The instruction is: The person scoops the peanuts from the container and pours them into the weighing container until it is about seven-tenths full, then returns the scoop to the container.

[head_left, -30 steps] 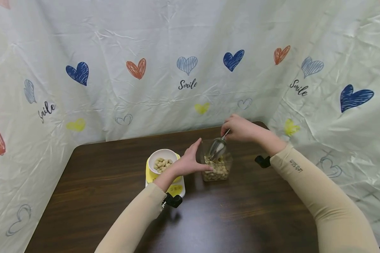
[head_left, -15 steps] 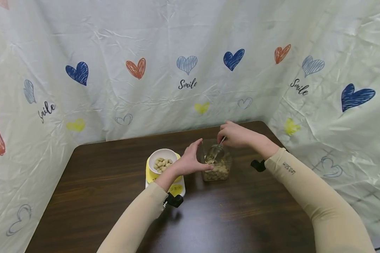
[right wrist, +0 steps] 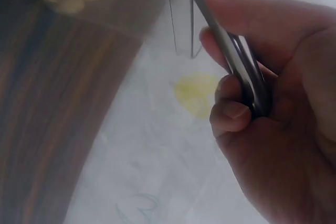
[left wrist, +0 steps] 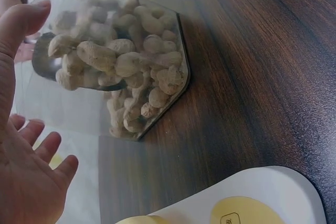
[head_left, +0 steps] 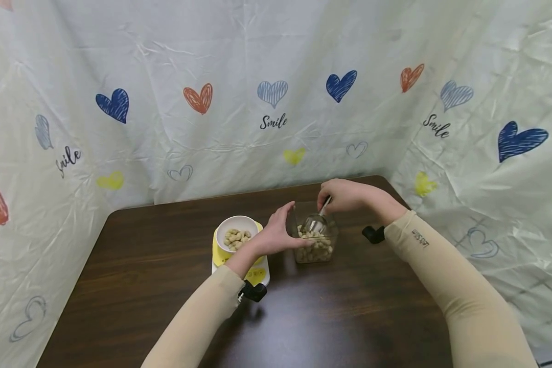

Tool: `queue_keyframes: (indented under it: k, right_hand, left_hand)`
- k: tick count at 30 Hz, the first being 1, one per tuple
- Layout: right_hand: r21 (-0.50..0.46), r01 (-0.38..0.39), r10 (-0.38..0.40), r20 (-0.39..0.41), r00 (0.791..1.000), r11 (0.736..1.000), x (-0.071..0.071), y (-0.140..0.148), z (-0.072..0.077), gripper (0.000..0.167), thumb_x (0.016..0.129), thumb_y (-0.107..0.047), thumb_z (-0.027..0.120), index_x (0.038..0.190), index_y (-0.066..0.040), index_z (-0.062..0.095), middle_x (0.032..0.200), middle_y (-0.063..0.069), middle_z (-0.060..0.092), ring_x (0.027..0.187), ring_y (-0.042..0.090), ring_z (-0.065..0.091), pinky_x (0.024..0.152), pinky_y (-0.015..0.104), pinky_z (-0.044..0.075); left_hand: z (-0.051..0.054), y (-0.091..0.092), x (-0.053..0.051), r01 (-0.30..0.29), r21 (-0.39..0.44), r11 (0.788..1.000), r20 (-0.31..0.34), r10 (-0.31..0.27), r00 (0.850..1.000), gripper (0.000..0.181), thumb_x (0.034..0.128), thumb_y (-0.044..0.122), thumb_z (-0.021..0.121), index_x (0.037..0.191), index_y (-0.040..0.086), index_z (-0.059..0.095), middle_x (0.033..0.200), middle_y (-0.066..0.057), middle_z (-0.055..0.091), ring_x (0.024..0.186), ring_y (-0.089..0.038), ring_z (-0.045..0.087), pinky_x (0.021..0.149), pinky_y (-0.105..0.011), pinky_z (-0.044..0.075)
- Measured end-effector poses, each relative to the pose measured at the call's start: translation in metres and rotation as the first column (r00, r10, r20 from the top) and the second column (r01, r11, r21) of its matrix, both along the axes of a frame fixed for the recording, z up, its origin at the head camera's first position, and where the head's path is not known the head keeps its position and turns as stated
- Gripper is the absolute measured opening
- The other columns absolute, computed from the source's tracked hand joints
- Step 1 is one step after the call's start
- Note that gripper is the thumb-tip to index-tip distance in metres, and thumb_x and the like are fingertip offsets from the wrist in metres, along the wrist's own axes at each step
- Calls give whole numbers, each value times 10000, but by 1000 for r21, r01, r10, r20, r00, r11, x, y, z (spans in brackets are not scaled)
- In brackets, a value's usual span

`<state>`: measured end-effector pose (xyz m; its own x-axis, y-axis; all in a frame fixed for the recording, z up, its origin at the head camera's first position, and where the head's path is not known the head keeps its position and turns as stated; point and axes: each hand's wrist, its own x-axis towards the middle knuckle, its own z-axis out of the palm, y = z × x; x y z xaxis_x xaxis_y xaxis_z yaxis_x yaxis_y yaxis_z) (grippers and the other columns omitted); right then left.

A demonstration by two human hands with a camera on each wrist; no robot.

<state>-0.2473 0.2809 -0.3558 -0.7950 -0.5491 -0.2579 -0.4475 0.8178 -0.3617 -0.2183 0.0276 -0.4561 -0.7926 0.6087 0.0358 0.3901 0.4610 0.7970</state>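
Note:
A clear plastic container (left wrist: pixel 152 82) holds unshelled peanuts (head_left: pixel 319 250) on the table. My left hand (head_left: pixel 275 236) spans its left side with fingers spread and fairly straight. The thumb touches the near wall. My right hand (head_left: pixel 342 196) grips the handle of a metal scoop (right wrist: pixel 236 64), fingers curled round it. Inside the container, the scoop's bowl (head_left: pixel 315 224) tilts down among the peanuts. In the left wrist view several peanuts (left wrist: pixel 97 56) lie in or against the scoop. Left of the container, a white bowl (head_left: pixel 237 222) with peanuts sits on a yellow-and-white kitchen scale (head_left: pixel 256 276).
The dark wooden table (head_left: pixel 156 266) ends at a back edge against a white curtain (head_left: pixel 230 46) printed with hearts. The left forearm passes over the scale's right side. A black wrist-camera mount (head_left: pixel 373 234) hangs below the right wrist.
My right hand has come down and slightly left, lowering the scoop deeper into the peanuts, then tilting it a little. The left hand, bowl and scale stay in place.

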Motion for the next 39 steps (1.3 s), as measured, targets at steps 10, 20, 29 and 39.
queue_keyframes:
  k: [10, 20, 29, 39]
  right_hand:
    - [-32, 46, -44, 66, 997, 998, -2, 3, 1, 72, 926, -161, 742, 972, -205, 776, 1055, -7, 627, 944, 172, 627, 800, 389, 525]
    - [-23, 79, -75, 137, 988, 997, -11, 7, 9, 59, 938, -210, 746, 981, -178, 771, 1130, 19, 652, 989, 201, 597, 835, 408, 493]
    - [-13, 66, -63, 178, 982, 998, -17, 8, 8, 75, 942, -230, 741, 991, -182, 772, 1149, 22, 645, 1001, 204, 586, 844, 407, 485]
    - [-46, 129, -113, 260, 959, 991, -18, 16, 9, 125, 912, -210, 768, 1017, -142, 766, 1094, 34, 675, 955, 217, 594, 894, 487, 487]
  left_hand:
    - [1, 0, 1, -7, 3, 1000, 11, 6, 1000, 1167, 781, 502, 862, 1650, 230, 131, 1614, -57, 286, 1448, -241, 311, 1127, -469, 345]
    - [1, 1, 2, -11, 16, 1000, 22, 11, 1000, 1174, 771, 505, 869, 1649, 227, 140, 1613, -66, 286, 1438, -252, 333, 1113, -486, 361]
    - [1, 0, 2, -17, 10, 1000, 8, 17, 1000, 1179, 762, 510, 870, 1647, 222, 146, 1609, -65, 297, 1438, -243, 340, 1117, -470, 360]
    - [-1, 2, 1, -9, 16, 1000, 22, 8, 1000, 1194, 763, 545, 857, 1651, 239, 121, 1626, -55, 272, 1467, -280, 315, 1120, -485, 355]
